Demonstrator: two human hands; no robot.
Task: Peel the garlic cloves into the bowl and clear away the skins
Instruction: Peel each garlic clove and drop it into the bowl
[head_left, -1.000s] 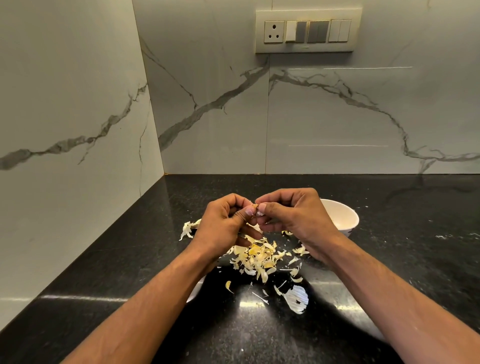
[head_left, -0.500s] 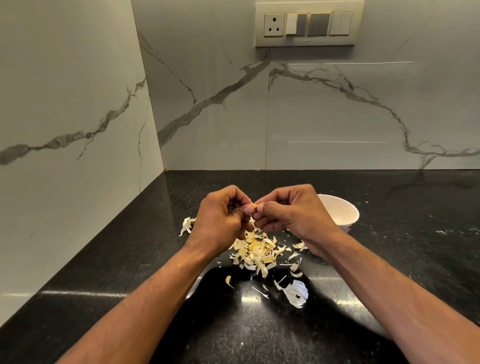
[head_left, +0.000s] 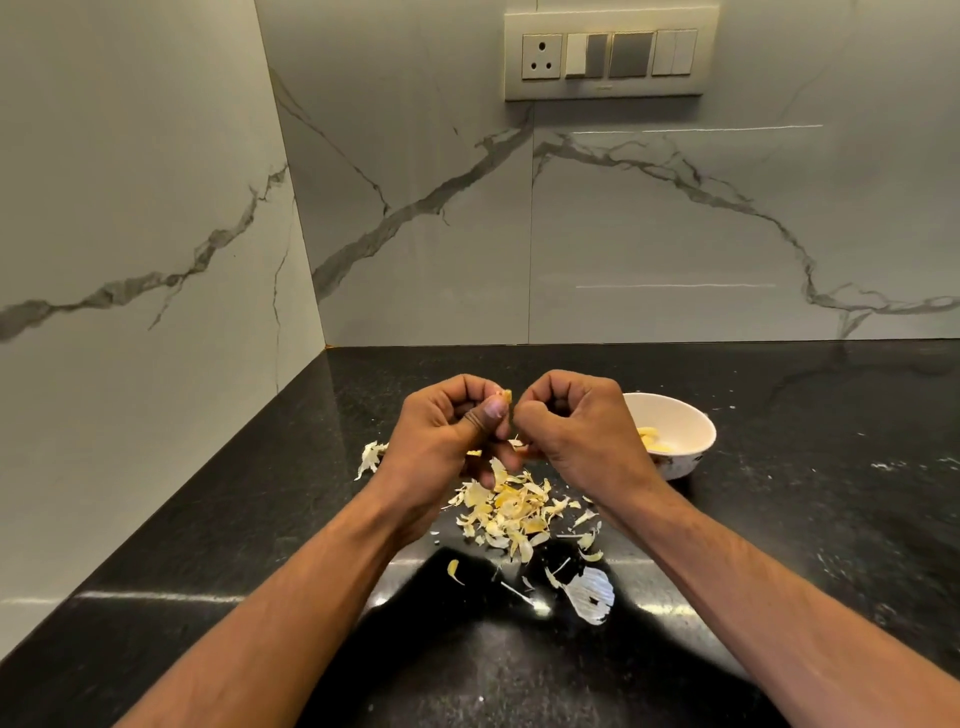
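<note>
- The marble wall (head_left: 675, 234) is grey-white with dark lines running across it, and it stands behind and to the left of everything.
- The black counter (head_left: 831, 519) is shiny and runs up to the wall.
- A switch plate (head_left: 610, 52) with one socket sits high on the wall.
- The left hand (head_left: 441, 441) has its fingers curled in, and its thumb and fingers pinch a small garlic clove (head_left: 507, 397) up in the air.
- The right hand (head_left: 576, 431) is curled up tight just beside the left one. I cannot tell if it holds anything.
- The white bowl (head_left: 685, 431) sits on the counter behind the right hand, with peeled garlic (head_left: 652, 439) inside.
- A pile of skins (head_left: 511, 509) lies on the counter under the hands.
- One big white skin (head_left: 589, 595) lies nearer, apart from the pile.
</note>
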